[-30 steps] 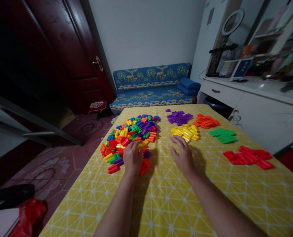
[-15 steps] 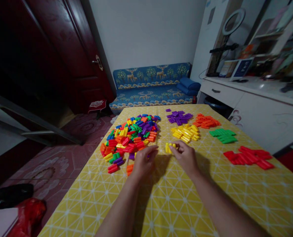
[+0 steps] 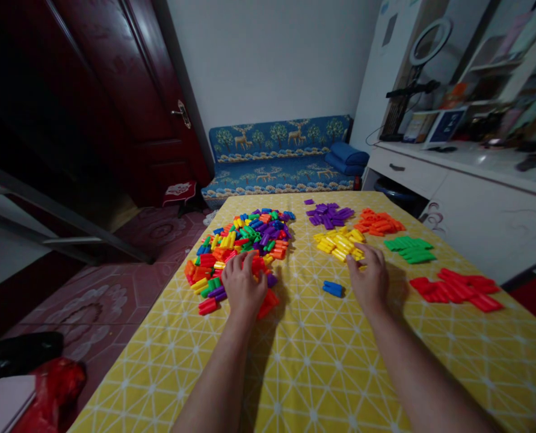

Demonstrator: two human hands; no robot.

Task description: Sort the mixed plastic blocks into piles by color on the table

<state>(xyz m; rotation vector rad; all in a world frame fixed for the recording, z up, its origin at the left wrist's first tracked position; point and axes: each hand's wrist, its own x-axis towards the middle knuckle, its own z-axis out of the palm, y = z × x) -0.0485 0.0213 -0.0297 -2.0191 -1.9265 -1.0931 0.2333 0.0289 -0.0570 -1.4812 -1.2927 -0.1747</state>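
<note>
Plastic heap [image 3: 249, 233], glossy and jumbled, under left hand [image 3: 243, 284], tubular yellow pieces [image 3: 337, 242] at right hand [image 3: 370, 279], each grip's state unclear.

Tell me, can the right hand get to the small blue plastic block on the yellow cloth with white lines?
Probably yes: the small blue plastic block lies by itself near the right hand, with only bare yellow cloth showing between them.

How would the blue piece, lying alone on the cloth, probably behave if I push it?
The blue piece looks like moulded plastic, so it is probably stiff and light. Its side-by-side ridged form suggests sliding rather than rolling. It lies low on the cloth, so it seems unlikely to tip.
</note>
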